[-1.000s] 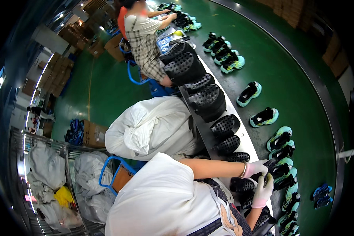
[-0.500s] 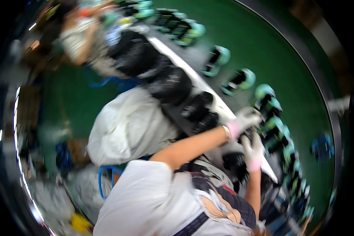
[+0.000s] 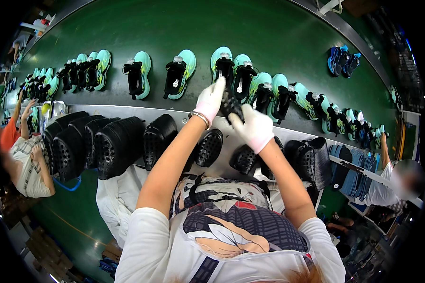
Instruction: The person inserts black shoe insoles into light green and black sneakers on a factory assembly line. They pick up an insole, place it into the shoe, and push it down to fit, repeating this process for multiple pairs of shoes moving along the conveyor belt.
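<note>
Both my hands wear white gloves with pink cuffs and meet over the front of the metal ledge. Between them is a black insole (image 3: 230, 104), its dimpled underside showing. My left hand (image 3: 209, 100) is closed along its left edge, fingers together and pointing at a shoe (image 3: 223, 63) with a black upper and mint sole. My right hand (image 3: 254, 127) grips the lower end, thumb against the dimples. How the left thumb sits is hidden. Single black insoles lie on the ledge below my hands, one (image 3: 208, 147) between my forearms and another (image 3: 244, 159) by my right wrist.
Mint-soled shoes (image 3: 180, 73) line the green conveyor belt (image 3: 278, 37). Stacked black insoles (image 3: 119, 146) stand left on the metal ledge (image 3: 186, 123), more (image 3: 308, 160) to the right. Blue shoes (image 3: 343, 62) lie far right. Co-workers sit at both sides, beside a white sack (image 3: 120, 198) and blue-grey insoles (image 3: 356, 172).
My view has swung round, so the belt now runs across the top. The black insole, blurred before, now shows clearly between my hands.
</note>
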Motion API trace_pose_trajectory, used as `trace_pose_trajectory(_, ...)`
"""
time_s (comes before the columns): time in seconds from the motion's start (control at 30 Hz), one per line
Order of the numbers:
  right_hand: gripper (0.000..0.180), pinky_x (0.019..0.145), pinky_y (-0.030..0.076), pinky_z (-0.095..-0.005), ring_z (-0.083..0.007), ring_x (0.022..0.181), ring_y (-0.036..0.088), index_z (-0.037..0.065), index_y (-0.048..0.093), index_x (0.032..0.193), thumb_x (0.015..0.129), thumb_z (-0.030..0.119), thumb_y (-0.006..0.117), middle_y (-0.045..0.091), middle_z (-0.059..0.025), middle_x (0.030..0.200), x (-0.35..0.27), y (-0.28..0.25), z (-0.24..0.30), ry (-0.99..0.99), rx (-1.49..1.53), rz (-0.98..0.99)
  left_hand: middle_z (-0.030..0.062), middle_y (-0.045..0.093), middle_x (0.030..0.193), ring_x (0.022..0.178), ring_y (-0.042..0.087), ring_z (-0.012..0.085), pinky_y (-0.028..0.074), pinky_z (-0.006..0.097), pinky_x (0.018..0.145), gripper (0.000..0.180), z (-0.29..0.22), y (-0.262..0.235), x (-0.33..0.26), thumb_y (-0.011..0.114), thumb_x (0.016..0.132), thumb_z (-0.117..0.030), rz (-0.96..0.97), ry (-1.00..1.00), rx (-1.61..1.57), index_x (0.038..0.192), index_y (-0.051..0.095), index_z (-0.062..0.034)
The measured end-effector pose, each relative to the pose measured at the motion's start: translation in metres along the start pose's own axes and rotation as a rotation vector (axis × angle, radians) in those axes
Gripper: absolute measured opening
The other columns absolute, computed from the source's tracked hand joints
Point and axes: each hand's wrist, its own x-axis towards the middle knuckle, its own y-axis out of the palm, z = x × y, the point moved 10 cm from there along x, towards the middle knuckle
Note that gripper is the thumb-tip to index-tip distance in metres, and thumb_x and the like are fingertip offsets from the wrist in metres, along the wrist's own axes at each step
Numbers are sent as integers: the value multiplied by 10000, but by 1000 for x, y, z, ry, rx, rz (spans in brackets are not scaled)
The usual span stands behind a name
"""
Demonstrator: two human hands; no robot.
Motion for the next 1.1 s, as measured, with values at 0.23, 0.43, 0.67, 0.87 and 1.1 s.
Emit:
trace_pose_trajectory(0.23,465,694,518,-466,-382,717,645,1,600,838,824,461,534,646,-224,734,66,19,-32,75,-71,282,171,589,1134,1026,577,368,471,448,884,329,20,33,39,579,845,-201,191,562,660,1148,570,-74)
trace_pose_trajectory(0.43,430,796,517,-401,-347,850,655,10,692,868,802,383,491,675,-203,889,124,24,-22,43,-282,528,149,592,1012,904,584,387,485,468,774,221,31,45,49,576,852,-178,193,390,761,1044,574,-68)
trace_pose_trajectory(0.67,336,841,508,-380,-295,980,651,73,713,981,851,301,503,683,-145,1020,142,67,11,13,-533,609,175,609,970,899,596,381,486,461,781,237,46,39,53,619,833,-248,146,124,603,928,616,-31)
trace_pose_trajectory(0.87,448,816,501,-360,-301,893,651,5,707,867,795,389,487,671,-187,959,145,62,-48,29,-258,759,159,612,983,907,601,367,490,458,784,261,37,52,50,612,843,-278,218,303,711,949,624,-40)
trace_pose_trajectory(1.1,295,817,518,-373,-301,962,661,36,706,945,871,222,490,685,-162,1008,148,91,3,-81,-617,620,178,632,985,920,608,376,492,467,794,247,47,47,54,569,863,-263,222,187,642,958,620,-41)
